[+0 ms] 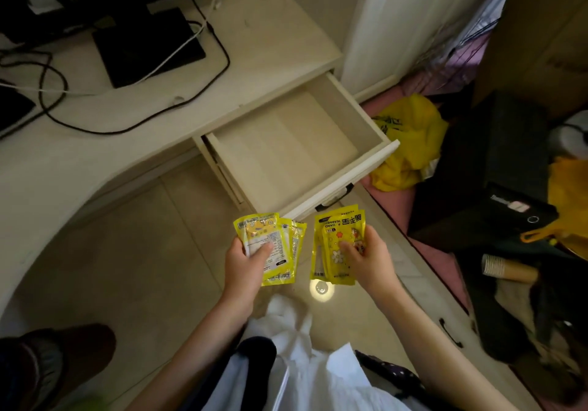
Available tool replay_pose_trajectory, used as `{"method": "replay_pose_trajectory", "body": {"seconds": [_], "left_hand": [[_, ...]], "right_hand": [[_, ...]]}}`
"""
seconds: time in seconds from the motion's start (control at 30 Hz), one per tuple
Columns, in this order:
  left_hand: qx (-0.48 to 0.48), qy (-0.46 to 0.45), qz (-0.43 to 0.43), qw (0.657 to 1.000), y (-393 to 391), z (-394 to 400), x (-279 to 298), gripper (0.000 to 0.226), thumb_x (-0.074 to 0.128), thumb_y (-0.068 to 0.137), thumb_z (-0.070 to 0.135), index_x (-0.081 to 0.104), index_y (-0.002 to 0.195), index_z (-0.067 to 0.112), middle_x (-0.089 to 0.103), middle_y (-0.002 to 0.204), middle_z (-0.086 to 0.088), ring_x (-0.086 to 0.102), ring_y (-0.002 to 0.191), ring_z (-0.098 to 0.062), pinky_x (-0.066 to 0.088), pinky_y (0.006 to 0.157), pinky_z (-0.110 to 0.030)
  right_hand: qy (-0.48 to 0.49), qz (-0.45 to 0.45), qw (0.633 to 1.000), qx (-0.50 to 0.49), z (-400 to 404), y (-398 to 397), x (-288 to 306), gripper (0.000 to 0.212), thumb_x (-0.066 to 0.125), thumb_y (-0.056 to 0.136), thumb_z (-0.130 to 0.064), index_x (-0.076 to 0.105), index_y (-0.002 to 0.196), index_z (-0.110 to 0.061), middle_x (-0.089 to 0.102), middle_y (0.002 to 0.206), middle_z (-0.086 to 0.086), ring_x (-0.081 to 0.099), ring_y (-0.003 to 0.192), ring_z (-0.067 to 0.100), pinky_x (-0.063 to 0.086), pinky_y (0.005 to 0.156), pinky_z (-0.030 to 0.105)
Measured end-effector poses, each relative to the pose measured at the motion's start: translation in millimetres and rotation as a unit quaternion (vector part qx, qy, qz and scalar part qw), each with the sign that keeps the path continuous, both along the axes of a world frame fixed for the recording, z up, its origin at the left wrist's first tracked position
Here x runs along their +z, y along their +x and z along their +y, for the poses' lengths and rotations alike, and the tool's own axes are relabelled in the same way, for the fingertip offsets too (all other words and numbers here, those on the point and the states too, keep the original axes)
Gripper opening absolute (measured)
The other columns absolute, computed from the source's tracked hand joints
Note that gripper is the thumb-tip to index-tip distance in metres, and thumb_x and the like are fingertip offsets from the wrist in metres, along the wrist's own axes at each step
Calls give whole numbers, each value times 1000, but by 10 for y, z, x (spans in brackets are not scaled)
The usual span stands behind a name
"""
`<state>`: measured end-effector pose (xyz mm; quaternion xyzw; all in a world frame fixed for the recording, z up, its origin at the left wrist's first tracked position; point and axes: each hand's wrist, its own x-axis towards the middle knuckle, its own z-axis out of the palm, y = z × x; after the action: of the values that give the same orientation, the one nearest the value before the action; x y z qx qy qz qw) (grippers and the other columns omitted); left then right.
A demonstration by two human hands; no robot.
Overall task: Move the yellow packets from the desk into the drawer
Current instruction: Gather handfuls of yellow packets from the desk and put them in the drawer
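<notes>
My left hand (246, 262) grips a small fan of yellow packets (276, 243) with their printed white backs up. My right hand (369, 259) holds another bunch of yellow hand-warmer packets (337, 238), fronts showing flowers and text. Both bunches hang over the tiled floor, just in front of the pulled-out drawer (343, 187). The pale wooden drawer stands open, and its inside looks bare. The cream desk (143, 114) runs along the upper left.
Black cables (133, 127), a white cable and a black monitor base (146, 44) lie on the desk. A yellow plastic bag (410, 143), a black box (490, 168) and paper cups (496, 265) crowd the floor at right. A brown slipper (54, 363) sits lower left.
</notes>
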<state>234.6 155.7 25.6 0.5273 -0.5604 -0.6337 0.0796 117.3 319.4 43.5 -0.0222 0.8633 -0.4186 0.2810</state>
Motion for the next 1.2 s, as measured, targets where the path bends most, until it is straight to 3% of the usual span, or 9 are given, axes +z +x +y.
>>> {"method": "replay_pose_trajectory", "body": {"seconds": [0.23,0.37,0.57,0.83,0.97,1.07,1.2], "left_hand": [[-8,3,-17,1000,-603,-377,-50,15,68,86,15,59,98,13,68,90,0,64,76,-8,43,57,-20],[21,10,-31,999,-850,-509,-94,16,68,85,15,59,98,11,68,91,-3,64,77,-11,43,57,-23],[88,20,-39,995,-1225,-598,-178,14,68,85,12,60,97,15,69,90,-2,66,78,-14,47,61,-25],[206,35,-66,976,-1691,-512,-391,18,67,85,16,63,103,14,69,94,0,65,81,-12,45,62,-24],[244,47,-83,965,-1900,-482,-600,22,67,84,15,62,105,12,68,95,-2,64,78,-10,43,60,-23],[256,52,-112,959,-1980,-516,-819,27,70,81,19,60,106,14,68,99,-3,65,83,-16,49,68,-27],[253,41,-163,953,-2040,-602,-1104,24,72,78,21,60,98,17,68,94,-3,64,79,-18,48,67,-28]], "right_hand": [[-1,2,1000,25,-430,-643,-4,14,60,88,-15,56,101,-18,67,93,-2,64,89,24,53,82,45],[-7,-8,999,46,-593,-962,-5,22,59,89,-14,57,111,-16,67,99,-1,64,93,21,54,83,41],[-10,-30,995,91,-801,-1549,-154,22,59,87,-20,59,109,-24,70,100,-3,67,93,19,56,82,45],[23,-42,975,216,-1100,-2318,-362,13,59,90,-21,53,102,-19,67,91,1,65,86,22,56,75,40],[46,-45,963,261,-1321,-2562,-553,19,58,92,-24,49,106,-16,65,91,3,64,86,24,56,76,43],[59,-47,958,277,-1495,-2636,-743,29,57,93,-23,44,114,-8,65,97,10,63,89,29,55,77,48],[68,-69,955,281,-1681,-2619,-1040,27,54,94,-18,39,114,-10,56,82,1,59,78,24,53,71,42]]}}
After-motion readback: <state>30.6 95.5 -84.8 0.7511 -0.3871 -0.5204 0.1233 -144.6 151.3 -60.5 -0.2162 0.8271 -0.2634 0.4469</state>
